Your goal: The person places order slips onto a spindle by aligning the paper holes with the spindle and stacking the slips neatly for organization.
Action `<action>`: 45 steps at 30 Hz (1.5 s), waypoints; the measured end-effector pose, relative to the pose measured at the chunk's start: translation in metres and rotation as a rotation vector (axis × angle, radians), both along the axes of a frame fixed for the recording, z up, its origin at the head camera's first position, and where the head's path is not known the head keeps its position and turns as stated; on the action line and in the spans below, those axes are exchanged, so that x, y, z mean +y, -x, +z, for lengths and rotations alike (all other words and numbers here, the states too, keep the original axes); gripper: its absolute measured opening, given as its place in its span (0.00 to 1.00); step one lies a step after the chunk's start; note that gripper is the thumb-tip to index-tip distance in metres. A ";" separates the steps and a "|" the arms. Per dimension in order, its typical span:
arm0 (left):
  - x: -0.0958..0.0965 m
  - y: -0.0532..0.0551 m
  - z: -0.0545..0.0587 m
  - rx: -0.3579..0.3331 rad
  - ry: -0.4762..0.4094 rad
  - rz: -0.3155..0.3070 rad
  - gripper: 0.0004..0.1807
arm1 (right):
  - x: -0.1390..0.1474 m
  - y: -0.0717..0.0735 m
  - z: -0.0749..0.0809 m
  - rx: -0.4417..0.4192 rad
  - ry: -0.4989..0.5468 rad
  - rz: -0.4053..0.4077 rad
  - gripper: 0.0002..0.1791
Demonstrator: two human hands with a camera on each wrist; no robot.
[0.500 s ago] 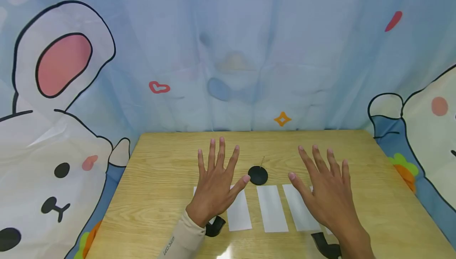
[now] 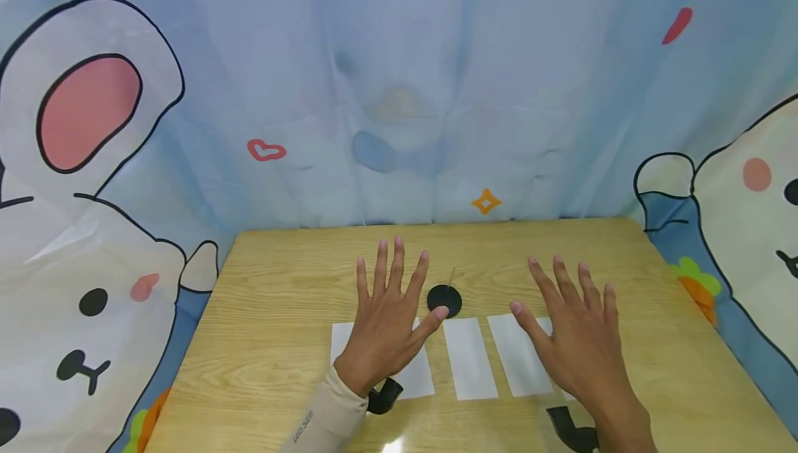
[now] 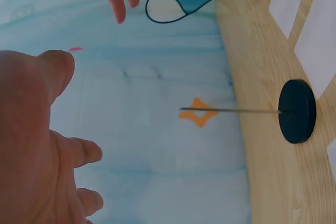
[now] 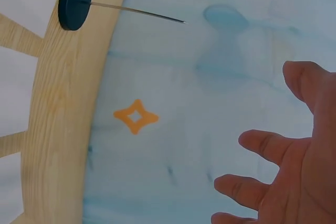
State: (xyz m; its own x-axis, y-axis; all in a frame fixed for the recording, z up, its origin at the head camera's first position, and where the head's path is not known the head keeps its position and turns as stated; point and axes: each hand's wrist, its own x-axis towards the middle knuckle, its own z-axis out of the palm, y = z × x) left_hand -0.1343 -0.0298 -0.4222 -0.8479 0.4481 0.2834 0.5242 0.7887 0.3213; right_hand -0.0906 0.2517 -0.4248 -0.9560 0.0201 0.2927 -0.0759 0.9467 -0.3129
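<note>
A person's two bare hands hover palm-down over a light wooden table (image 2: 280,342), seen from a head camera. The left hand (image 2: 386,325) has its fingers straight and spread wide, holding nothing; a beige sleeve (image 2: 324,422) covers its forearm. Its thumb tip lies just beside a black round base (image 2: 445,298) with a thin metal spike (image 3: 231,110) standing upright from its centre. This spike stand sits near the middle of the table, at about 2 o'clock from the left hand and 10 o'clock from the right hand. The right hand (image 2: 576,345) is likewise flat and spread, gripping nothing.

Below the hands lie white paper strips side by side, their long edges running toward the person. The left hand covers part of one strip (image 2: 414,377); a fully visible strip (image 2: 469,358) lies directly at 6 o'clock from the spike stand; the right hand overlaps another (image 2: 517,356).

Black wrist straps (image 2: 383,397) show by each wrist. Behind the table, at 12 o'clock, hangs a pale blue curtain (image 2: 405,93) printed with cartoon rabbits, a red heart and an orange diamond (image 2: 485,201).
</note>
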 end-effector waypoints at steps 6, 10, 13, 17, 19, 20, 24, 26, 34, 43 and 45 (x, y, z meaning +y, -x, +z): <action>0.014 0.003 -0.006 0.001 -0.003 -0.043 0.42 | 0.007 -0.005 -0.004 -0.002 0.029 -0.021 0.41; 0.025 0.005 -0.011 0.017 -0.009 -0.075 0.40 | 0.013 -0.011 -0.008 0.002 0.054 -0.038 0.40; 0.033 0.005 -0.014 0.030 -0.025 -0.098 0.39 | 0.017 -0.015 -0.011 0.004 0.066 -0.059 0.40; 0.045 0.006 -0.019 0.062 -0.074 -0.136 0.37 | 0.022 -0.020 -0.015 0.026 0.094 -0.087 0.39; 0.051 0.007 -0.022 0.092 -0.089 -0.155 0.36 | 0.025 -0.022 -0.017 0.041 0.108 -0.101 0.39; 0.054 0.007 -0.023 0.110 -0.092 -0.162 0.36 | 0.026 -0.023 -0.018 0.046 0.115 -0.108 0.39; 0.066 0.008 -0.029 0.173 -0.086 -0.198 0.34 | 0.030 -0.028 -0.021 0.065 0.137 -0.132 0.38; 0.071 0.008 -0.030 0.176 -0.087 -0.224 0.34 | 0.032 -0.031 -0.021 0.075 0.151 -0.145 0.37; 0.089 0.008 -0.034 0.174 -0.100 -0.310 0.33 | 0.038 -0.038 -0.022 0.102 0.176 -0.201 0.37; 0.104 0.009 -0.040 0.159 -0.116 -0.348 0.30 | 0.045 -0.048 -0.025 0.101 0.190 -0.257 0.37; 0.107 0.010 -0.042 0.153 -0.118 -0.357 0.30 | 0.047 -0.050 -0.026 0.103 0.195 -0.262 0.37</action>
